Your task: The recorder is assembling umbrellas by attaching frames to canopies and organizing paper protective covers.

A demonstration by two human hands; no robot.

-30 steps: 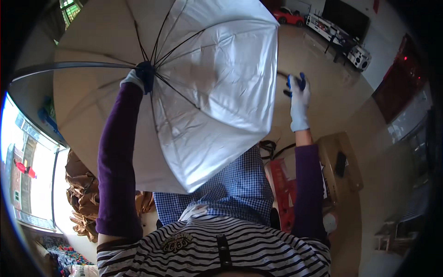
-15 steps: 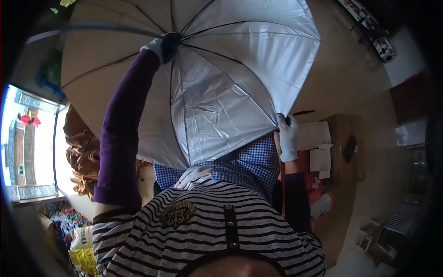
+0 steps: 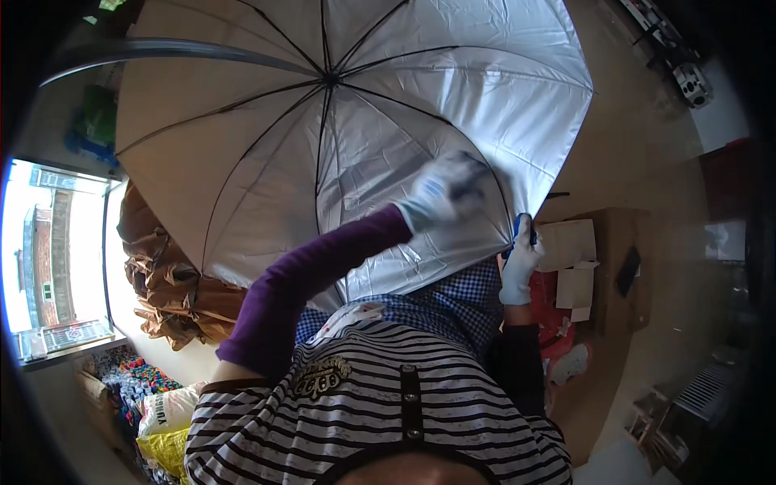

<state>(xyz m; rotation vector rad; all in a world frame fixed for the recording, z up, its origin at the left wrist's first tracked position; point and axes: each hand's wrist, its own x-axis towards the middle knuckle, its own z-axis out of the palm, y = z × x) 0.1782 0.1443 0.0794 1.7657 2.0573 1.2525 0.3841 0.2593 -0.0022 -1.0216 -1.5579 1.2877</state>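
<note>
An open umbrella (image 3: 242, 137) with a silver inner lining and thin black ribs spreads out in front of me. The ribs meet at a dark hub (image 3: 331, 79), where a grey shaft (image 3: 202, 52) joins from the left. My right hand (image 3: 524, 263), in a white glove with blue fingers, is closed at the canopy's right-hand corner, by a rib tip. Over the right part of the lining passes my left hand (image 3: 449, 190), gloved the same way. Motion smears its fingers, so their grip is hidden. A purple sleeve covers the left forearm.
To the right stands a cardboard box (image 3: 622, 218) with a dark flat object (image 3: 627, 271) on it. Brown cloth (image 3: 174, 283) is heaped at the left below a bright window (image 3: 61, 250). Sacks (image 3: 166, 424) lie at the lower left.
My left hand has let go of the umbrella's hub and swung right and nearer, across the lining. The umbrella has shifted slightly right; my right hand stays at its corner.
</note>
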